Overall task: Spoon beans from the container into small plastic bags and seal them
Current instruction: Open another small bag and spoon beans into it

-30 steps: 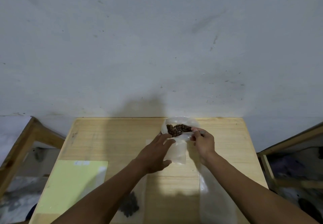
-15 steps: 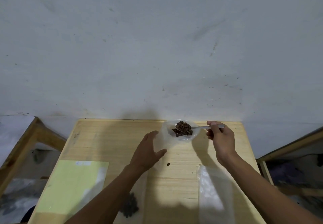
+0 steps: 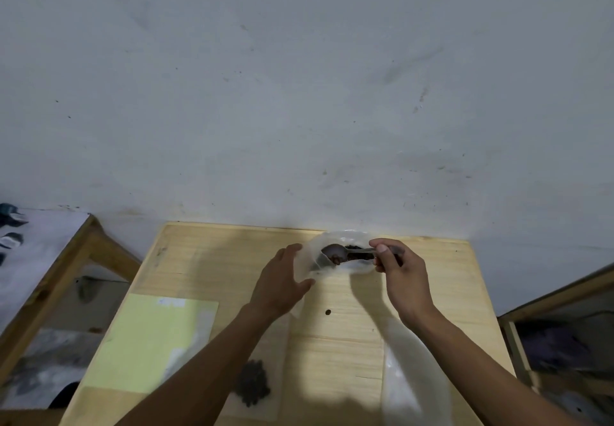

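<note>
A clear plastic container (image 3: 360, 238) with dark beans stands at the table's far edge. My right hand (image 3: 403, 281) pinches the handle of a metal spoon (image 3: 334, 252). The spoon's bowl reaches left, across the container, with a few beans at its lip. My left hand (image 3: 282, 284) holds a small translucent plastic bag (image 3: 307, 261) against the container's left side, and the spoon bowl is at the bag's mouth. The bag's lower part shows below my left palm. How many beans are inside it is hidden.
A flat bag holding beans (image 3: 254, 385) lies near the front edge, partly under my left forearm. Empty clear bags (image 3: 405, 379) lie at the front right, a pale yellow-green sheet (image 3: 146, 342) at the front left. One loose bean (image 3: 328, 312) sits mid-table (image 3: 339, 359). Wooden frames flank the table.
My right hand lifted a loaded spoon out of the container, then swung it left and tipped it at the bag. My left hand brought the bag up beside the container.
</note>
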The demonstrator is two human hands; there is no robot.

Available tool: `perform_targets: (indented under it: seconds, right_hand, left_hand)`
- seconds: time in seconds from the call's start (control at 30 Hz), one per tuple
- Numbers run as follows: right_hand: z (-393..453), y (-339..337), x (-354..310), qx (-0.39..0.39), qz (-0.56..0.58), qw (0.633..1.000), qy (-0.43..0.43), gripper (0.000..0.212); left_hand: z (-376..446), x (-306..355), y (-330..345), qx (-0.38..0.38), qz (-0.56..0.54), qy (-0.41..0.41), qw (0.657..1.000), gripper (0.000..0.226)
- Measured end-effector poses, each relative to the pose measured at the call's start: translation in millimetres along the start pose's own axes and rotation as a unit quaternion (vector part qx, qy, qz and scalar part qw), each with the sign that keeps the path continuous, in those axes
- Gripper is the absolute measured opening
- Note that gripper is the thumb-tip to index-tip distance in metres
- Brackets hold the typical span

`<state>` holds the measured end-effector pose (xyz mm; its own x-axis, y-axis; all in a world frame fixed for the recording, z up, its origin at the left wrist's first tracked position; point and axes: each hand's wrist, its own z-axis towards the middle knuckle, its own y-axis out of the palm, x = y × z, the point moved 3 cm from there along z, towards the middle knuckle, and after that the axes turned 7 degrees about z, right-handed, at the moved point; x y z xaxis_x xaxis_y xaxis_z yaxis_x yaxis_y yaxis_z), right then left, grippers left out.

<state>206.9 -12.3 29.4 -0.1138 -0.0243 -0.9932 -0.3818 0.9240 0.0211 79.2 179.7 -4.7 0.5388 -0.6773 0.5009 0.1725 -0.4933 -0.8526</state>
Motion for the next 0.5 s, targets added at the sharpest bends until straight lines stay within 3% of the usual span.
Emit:
perform_targets:
  seconds: [0.2, 0.3, 0.5]
  right_hand:
    - [-4, 9, -5, -0.011, 0.013, 0.999, -0.047, 0.019]
    - [-2, 7, -9, 0.023, 0.015, 0.997, -0.075, 0.017]
    - [17, -10, 14, 0.079, -0.023, 0.996, -0.042, 0.019]
  left_hand:
    - [-1, -3, -6, 0.012, 0.012, -0.003, 1.000, 0.074]
    - [-2, -5, -8, 0.014, 0.022, 0.000, 1.000, 0.073]
    - [-3, -10, -4, 0.007, 0.078, 0.008, 0.997, 0.072]
